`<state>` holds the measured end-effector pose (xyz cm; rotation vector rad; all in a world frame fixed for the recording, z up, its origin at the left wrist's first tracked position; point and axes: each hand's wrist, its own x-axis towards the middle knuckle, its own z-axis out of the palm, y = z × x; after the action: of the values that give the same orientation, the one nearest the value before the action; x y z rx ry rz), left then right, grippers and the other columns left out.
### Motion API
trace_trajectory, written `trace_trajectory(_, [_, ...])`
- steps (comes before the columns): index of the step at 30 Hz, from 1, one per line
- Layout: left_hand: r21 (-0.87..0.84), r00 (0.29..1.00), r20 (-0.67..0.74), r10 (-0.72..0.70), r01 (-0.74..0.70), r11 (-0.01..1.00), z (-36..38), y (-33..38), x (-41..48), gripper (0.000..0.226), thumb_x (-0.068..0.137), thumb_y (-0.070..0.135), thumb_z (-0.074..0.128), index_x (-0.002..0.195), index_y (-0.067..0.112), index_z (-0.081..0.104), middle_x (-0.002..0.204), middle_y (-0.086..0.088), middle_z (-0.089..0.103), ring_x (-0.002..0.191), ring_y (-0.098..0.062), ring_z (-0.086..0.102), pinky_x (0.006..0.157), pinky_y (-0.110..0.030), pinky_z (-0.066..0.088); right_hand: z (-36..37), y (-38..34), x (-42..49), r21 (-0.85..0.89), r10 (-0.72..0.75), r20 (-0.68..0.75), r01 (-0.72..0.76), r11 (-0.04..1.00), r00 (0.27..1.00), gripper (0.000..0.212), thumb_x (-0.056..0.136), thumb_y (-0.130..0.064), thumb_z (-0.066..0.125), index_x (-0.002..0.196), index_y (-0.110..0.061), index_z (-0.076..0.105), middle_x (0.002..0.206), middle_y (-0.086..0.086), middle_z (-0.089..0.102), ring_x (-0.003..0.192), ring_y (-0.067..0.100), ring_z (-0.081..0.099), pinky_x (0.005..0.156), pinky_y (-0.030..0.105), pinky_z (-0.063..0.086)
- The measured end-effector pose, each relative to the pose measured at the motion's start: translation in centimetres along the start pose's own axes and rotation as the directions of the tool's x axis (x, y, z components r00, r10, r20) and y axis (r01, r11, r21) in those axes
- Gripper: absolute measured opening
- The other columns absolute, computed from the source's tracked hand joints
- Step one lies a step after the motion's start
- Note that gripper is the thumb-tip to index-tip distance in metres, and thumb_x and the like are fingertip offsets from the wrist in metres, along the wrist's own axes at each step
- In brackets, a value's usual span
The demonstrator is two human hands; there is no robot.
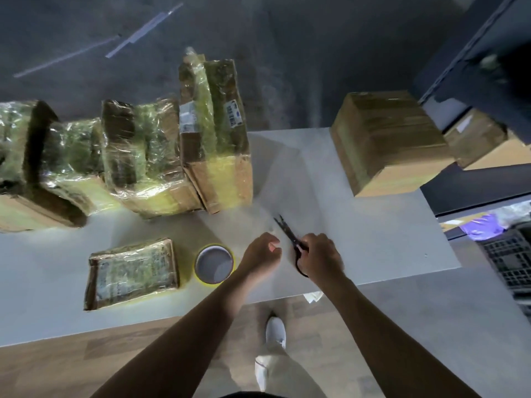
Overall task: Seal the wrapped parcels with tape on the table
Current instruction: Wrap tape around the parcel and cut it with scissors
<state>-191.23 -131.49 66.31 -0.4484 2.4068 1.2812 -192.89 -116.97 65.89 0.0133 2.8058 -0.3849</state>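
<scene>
On tallest parcel [214, 145], labels [233, 114] unreadable.

White table [373, 239], wood-plank floor [71, 369] in front, dark grey surface [316, 53] beyond, dark shelving [474, 67] at right.

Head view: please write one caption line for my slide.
Right hand holds black scissors over a white table, near a tape roll and a flat wrapped parcel.

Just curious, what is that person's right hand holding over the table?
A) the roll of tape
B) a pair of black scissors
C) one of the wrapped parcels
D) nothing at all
B: the right hand grips the black scissors by the handles, while the tape roll lies on the table, not in that hand.
</scene>
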Motion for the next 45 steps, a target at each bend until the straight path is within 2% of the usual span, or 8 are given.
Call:
trace_trajectory(13, [-0.013, 0.997, -0.01, -0.071, 0.071, 0.997, 1.6, 1.7, 0.4, 0.027, 0.093, 0.012, 0.042, 0.112, 0.017, 0.061, 0.113, -0.001, 0.061, 0.1, -0.02, 0.059, 0.075, -0.025, 0.047, 1.2, 0.6, 0.7, -0.153, -0.016, 0.151, 0.04, 0.987, 0.988, 0.03, 0.097, -0.026, 0.05, 0.123, -0.011, 0.05, 0.118, 0.01, 0.054, 0.107, 0.026, 0.058, 0.086, 0.031, 0.047])
trace_trajectory(20, [0.039, 0.954, -0.298, -0.037, 0.051, 0.998, -1.5, -0.9, -1.1, 0.019, 0.089, 0.008, 0.043, 0.096, 0.014, 0.06, 0.103, -0.004, 0.064, 0.098, -0.023, 0.059, 0.078, -0.03, 0.046, -1.4, -2.6, 0.2, 0.059, -0.202, 0.328, 0.193, 0.979, 0.923, 0.031, 0.088, -0.019, 0.057, 0.118, -0.012, 0.051, 0.106, 0.009, 0.065, 0.097, 0.029, 0.061, 0.076, 0.029, 0.044])
trace_trajectory(24, [0.253, 0.894, -0.419, 0.156, -0.05, 0.966, -3.9, -3.7, -3.7, 0.014, 0.086, 0.011, 0.047, 0.091, 0.009, 0.06, 0.092, -0.009, 0.062, 0.083, -0.03, 0.06, 0.065, -0.035, 0.045, -3.2, -6.4, 0.5, 0.127, -0.323, 0.402, 0.297, 0.946, 0.857, 0.032, 0.086, -0.018, 0.056, 0.117, -0.016, 0.052, 0.103, 0.003, 0.063, 0.092, 0.023, 0.059, 0.074, 0.029, 0.046])
trace_trajectory(32, [0.77, 0.974, -0.096, 0.206, -0.058, 0.636, -7.3, -8.6, -7.2, 0.037, 0.088, 0.008, 0.044, 0.123, 0.013, 0.055, 0.135, -0.01, 0.047, 0.108, -0.03, 0.058, 0.076, -0.035, 0.049, -4.7, -11.2, 1.3, -0.019, -0.434, 0.485, 0.505, 0.863, 0.759, 0.024, 0.079, -0.034, 0.063, 0.092, -0.014, 0.063, 0.085, 0.004, 0.065, 0.082, 0.025, 0.061, 0.07, 0.036, 0.049])
trace_trajectory(34, [0.819, 0.964, -0.039, 0.262, -0.119, 0.561, -7.7, -9.2, -7.1, 0.035, 0.082, 0.009, 0.056, 0.117, 0.014, 0.062, 0.124, -0.01, 0.057, 0.101, -0.025, 0.062, 0.07, -0.032, 0.052, -4.6, -12.2, 1.3, -0.098, -0.438, 0.503, 0.553, 0.827, 0.745, 0.022, 0.08, -0.041, 0.062, 0.082, -0.019, 0.06, 0.081, 0.001, 0.062, 0.079, 0.024, 0.059, 0.062, 0.032, 0.043])
trace_trajectory(36, [0.852, 0.963, 0.066, 0.261, -0.19, 0.487, -8.2, -8.8, -7.0, 0.025, 0.055, 0.017, 0.081, 0.079, 0.017, 0.074, 0.084, -0.001, 0.069, 0.07, -0.015, 0.067, 0.046, -0.021, 0.046, -4.9, -13.2, 1.2, -0.18, -0.421, 0.51, 0.572, 0.8, 0.75, 0.025, 0.079, -0.043, 0.061, 0.071, -0.02, 0.052, 0.074, -0.002, 0.057, 0.073, 0.021, 0.056, 0.054, 0.027, 0.035])
trace_trajectory(39, [0.879, 0.959, 0.1, 0.266, -0.211, 0.429, -8.3, -9.3, -6.3, 0.028, 0.027, 0.018, 0.087, 0.041, 0.016, 0.063, 0.045, 0.005, 0.056, 0.039, -0.01, 0.055, 0.037, -0.012, 0.031, -5.3, -14.8, 0.8, -0.282, -0.375, 0.514, 0.565, 0.775, 0.771, 0.026, 0.074, -0.039, 0.059, 0.065, -0.016, 0.05, 0.066, -0.001, 0.053, 0.063, 0.02, 0.049, 0.051, 0.024, 0.03])
trace_trajectory(45, [0.826, 0.874, 0.265, 0.407, -0.424, 0.372, -8.9, -10.6, -6.4, 0.028, 0.036, 0.011, 0.083, 0.051, 0.02, 0.06, 0.05, 0.006, 0.054, 0.051, -0.014, 0.057, 0.039, -0.015, 0.032, -6.6, -17.6, 0.5, -0.387, -0.325, 0.561, 0.588, 0.71, 0.761, 0.024, 0.073, -0.034, 0.058, 0.061, -0.018, 0.045, 0.056, -0.001, 0.04, 0.055, 0.022, 0.037, 0.051, 0.023, 0.027])
